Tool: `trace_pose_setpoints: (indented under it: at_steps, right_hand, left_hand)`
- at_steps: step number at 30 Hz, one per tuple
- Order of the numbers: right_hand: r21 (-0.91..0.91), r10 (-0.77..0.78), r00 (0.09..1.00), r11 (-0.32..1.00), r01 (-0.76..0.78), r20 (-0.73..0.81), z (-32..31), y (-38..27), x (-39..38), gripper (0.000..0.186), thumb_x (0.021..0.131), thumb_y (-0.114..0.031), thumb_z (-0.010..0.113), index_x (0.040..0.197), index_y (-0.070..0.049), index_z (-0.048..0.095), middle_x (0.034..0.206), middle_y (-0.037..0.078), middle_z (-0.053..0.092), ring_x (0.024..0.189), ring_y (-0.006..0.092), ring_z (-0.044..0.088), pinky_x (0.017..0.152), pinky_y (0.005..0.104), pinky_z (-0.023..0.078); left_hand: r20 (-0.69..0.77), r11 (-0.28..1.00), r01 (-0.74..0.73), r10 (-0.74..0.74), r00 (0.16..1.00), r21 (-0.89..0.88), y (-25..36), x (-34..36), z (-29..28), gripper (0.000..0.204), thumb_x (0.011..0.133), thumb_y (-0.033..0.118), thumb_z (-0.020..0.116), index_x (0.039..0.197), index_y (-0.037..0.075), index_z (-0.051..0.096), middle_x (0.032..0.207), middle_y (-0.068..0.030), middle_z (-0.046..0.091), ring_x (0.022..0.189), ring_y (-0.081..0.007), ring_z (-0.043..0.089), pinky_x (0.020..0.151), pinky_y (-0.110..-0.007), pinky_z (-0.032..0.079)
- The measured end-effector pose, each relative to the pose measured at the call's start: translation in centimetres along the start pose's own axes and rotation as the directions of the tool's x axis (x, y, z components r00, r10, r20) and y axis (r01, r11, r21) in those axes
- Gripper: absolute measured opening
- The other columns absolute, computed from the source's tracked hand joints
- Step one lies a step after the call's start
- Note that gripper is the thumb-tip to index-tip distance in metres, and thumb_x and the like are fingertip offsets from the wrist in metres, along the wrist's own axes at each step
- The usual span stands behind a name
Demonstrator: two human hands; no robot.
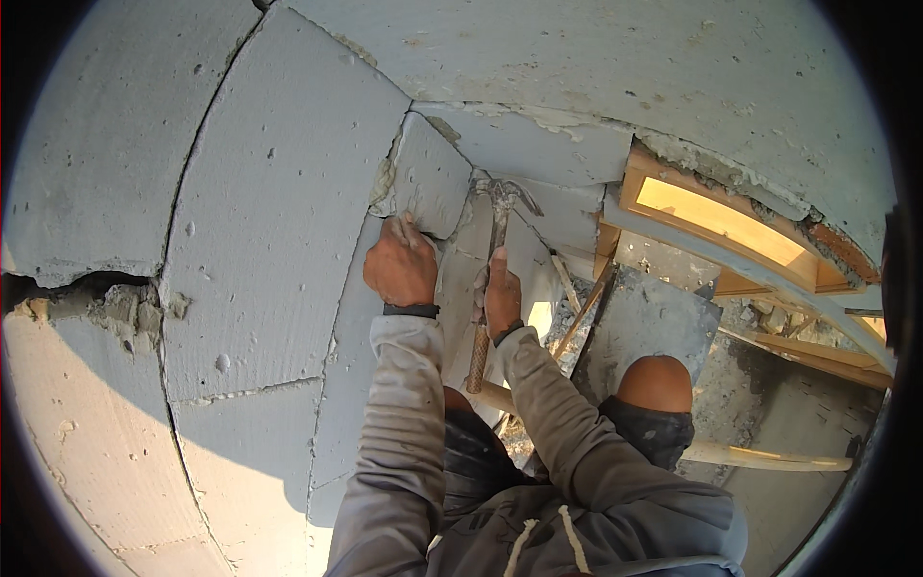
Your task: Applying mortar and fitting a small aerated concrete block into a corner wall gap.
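My right hand point(500, 293) is closed round the shaft of a claw hammer point(499, 226). The hammer's metal head points away from me, close to the wall corner, and its textured grip end hangs below my fist. Left of it, my left hand point(402, 264) is closed, fingertips pinched together at the lower edge of a small grey block point(430, 178). Whatever those fingers hold, if anything, is hidden. Rough mortar point(384, 183) shows along the left edge of that block.
Large grey wall blocks point(260, 202) with dark joints fill the left, one joint having a broken gap point(82, 288). At right are a wooden frame point(726, 216), a grey board point(644, 313) beyond my knee, wooden poles point(769, 457) and rubble lower down.
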State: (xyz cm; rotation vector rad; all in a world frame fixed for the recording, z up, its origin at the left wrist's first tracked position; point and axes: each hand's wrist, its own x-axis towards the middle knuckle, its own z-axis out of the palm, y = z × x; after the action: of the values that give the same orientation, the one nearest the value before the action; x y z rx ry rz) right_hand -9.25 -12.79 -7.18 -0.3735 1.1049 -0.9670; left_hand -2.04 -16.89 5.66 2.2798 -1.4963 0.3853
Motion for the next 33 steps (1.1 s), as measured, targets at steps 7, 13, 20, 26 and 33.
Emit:
trace_pose_setpoints:
  at_steps: [7, 13, 20, 26, 33]
  right_hand:
    - [0.285, -0.191, 0.971, 0.931, 0.227, -0.147, 0.0, -0.7, -2.3, 0.07, 0.091, -0.071, 0.034, 0.071, -0.006, 0.047, 0.05, 0.003, 0.043, 0.039, 0.0138, 0.043, 0.038, 0.0272, 0.034]
    - [0.373, -0.361, 0.927, 0.85, 0.371, -0.099, -0.2, -2.4, -3.7, 0.067, 0.094, -0.064, 0.037, 0.071, -0.003, 0.048, 0.053, 0.005, 0.046, 0.044, 0.0159, 0.045, 0.045, 0.0319, 0.039]
    - [-0.123, -0.427, 0.9, 0.892, 0.435, 0.092, 1.7, -1.0, 0.2, 0.062, 0.096, -0.061, 0.038, 0.07, -0.006, 0.049, 0.051, 0.0, 0.041, 0.041, 0.0112, 0.038, 0.04, 0.0293, 0.032]
    - [0.341, -0.261, 0.956, 0.894, 0.291, -0.134, 1.6, -3.0, -2.0, 0.064, 0.098, -0.056, 0.037, 0.072, 0.001, 0.051, 0.057, 0.009, 0.046, 0.054, 0.0184, 0.046, 0.054, 0.0362, 0.04]
    - [-0.166, -0.375, 0.922, 0.907, 0.386, 0.094, 1.6, -1.6, -0.2, 0.065, 0.098, -0.06, 0.033, 0.07, -0.004, 0.048, 0.058, 0.001, 0.044, 0.053, 0.0125, 0.043, 0.052, 0.0288, 0.038]
  left_hand:
    - [-0.01, 1.0, -0.004, 0.004, 1.0, 0.003, -0.3, 0.1, 0.2, 0.031, 0.091, 0.029, 0.058, 0.074, 0.004, 0.063, 0.069, -0.0235, 0.063, 0.065, -0.0442, 0.061, 0.057, -0.049, 0.047]
    - [-0.008, 0.999, -0.028, 0.028, 1.0, -0.033, 0.1, 0.0, -0.1, 0.031, 0.091, 0.029, 0.057, 0.074, 0.003, 0.062, 0.067, -0.0235, 0.062, 0.065, -0.0442, 0.061, 0.057, -0.05, 0.047]
    - [-0.018, 0.999, -0.037, 0.037, 0.999, 0.025, -0.7, 0.2, 0.0, 0.03, 0.092, 0.03, 0.056, 0.075, 0.007, 0.063, 0.065, -0.0209, 0.063, 0.063, -0.041, 0.063, 0.058, -0.048, 0.049]
    - [0.019, 1.0, 0.001, -0.001, 1.0, -0.007, 0.2, 0.2, 0.0, 0.03, 0.091, 0.029, 0.057, 0.075, 0.004, 0.064, 0.071, -0.023, 0.064, 0.066, -0.0431, 0.062, 0.059, -0.049, 0.048]
    - [0.009, 1.0, 0.024, -0.024, 1.0, 0.002, -0.6, -0.1, -0.1, 0.031, 0.091, 0.03, 0.057, 0.075, 0.004, 0.064, 0.07, -0.0231, 0.064, 0.066, -0.0435, 0.062, 0.059, -0.049, 0.049]
